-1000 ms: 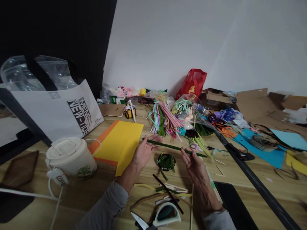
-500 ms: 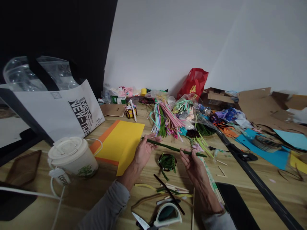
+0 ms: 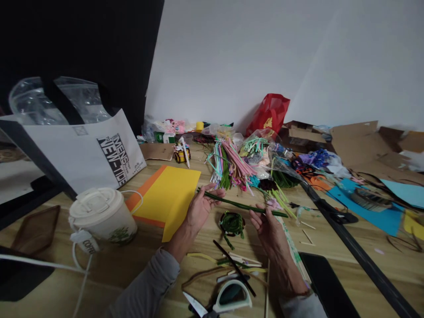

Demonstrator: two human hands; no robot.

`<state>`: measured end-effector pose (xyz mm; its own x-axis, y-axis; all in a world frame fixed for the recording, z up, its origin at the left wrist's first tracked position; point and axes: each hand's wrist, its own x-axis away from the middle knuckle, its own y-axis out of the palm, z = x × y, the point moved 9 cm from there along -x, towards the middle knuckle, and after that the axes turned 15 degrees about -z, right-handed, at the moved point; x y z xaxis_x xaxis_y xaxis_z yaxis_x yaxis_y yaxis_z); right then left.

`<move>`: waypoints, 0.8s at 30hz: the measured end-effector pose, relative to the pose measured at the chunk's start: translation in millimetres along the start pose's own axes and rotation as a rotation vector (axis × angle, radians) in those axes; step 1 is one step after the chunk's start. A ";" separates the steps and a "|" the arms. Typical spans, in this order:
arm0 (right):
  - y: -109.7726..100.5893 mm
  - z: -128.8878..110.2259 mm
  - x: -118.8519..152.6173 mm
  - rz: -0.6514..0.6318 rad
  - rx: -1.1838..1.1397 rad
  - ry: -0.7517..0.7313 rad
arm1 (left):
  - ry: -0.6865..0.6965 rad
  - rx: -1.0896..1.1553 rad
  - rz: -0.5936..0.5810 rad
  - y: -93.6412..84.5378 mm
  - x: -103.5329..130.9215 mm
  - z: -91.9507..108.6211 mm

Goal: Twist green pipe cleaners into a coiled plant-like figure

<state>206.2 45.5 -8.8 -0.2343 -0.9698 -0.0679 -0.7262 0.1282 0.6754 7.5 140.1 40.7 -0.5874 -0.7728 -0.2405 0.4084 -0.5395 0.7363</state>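
Green pipe cleaners [image 3: 239, 204] stretch sideways between my two hands above the table. My left hand [image 3: 201, 210] pinches their left end, palm partly turned up. Toward the other end, my right hand [image 3: 267, 223] grips them between thumb and fingers, and the tips stick out past it to the right. Below and between the hands, a coiled dark green pipe cleaner piece [image 3: 232, 224] lies on the wood with a loose tail. A brown pipe cleaner [image 3: 234, 267] rests nearer me, over short sticks. Scissors [image 3: 196, 304] with an open blade lie at the bottom.
A pipe cleaner bundle [image 3: 232, 163] lies beyond my hands. Yellow paper [image 3: 165, 194] and a lidded cup [image 3: 102, 216] are on the left, near a white bag [image 3: 73, 150]. A black phone [image 3: 326, 282] and a long dark strip [image 3: 357, 251] lie on the right.
Both hands keep their hold, and the green pipe cleaners show a slight gap between strands in the middle. The whole view has shifted slightly.
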 end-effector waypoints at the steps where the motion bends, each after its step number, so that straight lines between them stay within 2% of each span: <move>1: 0.5 0.0 0.0 -0.001 0.002 -0.002 | -0.015 0.007 0.009 -0.2 0.6 -0.9; 5: 2.7 1.0 0.4 -0.009 0.030 0.001 | -0.037 0.032 0.053 -0.7 2.9 -1.3; 13: 3.1 -2.1 1.6 0.024 0.042 -0.049 | 0.014 0.070 0.153 -11.0 5.5 -2.1; 24: 21.1 -8.8 6.1 -0.044 0.150 -0.112 | -0.107 0.423 0.422 -42.3 15.5 -26.2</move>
<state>195.2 40.4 11.5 -0.2651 -0.9469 -0.1821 -0.8232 0.1240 0.5540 -0.7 142.2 -10.8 -0.5109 -0.8414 0.1760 0.3208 0.0033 0.9472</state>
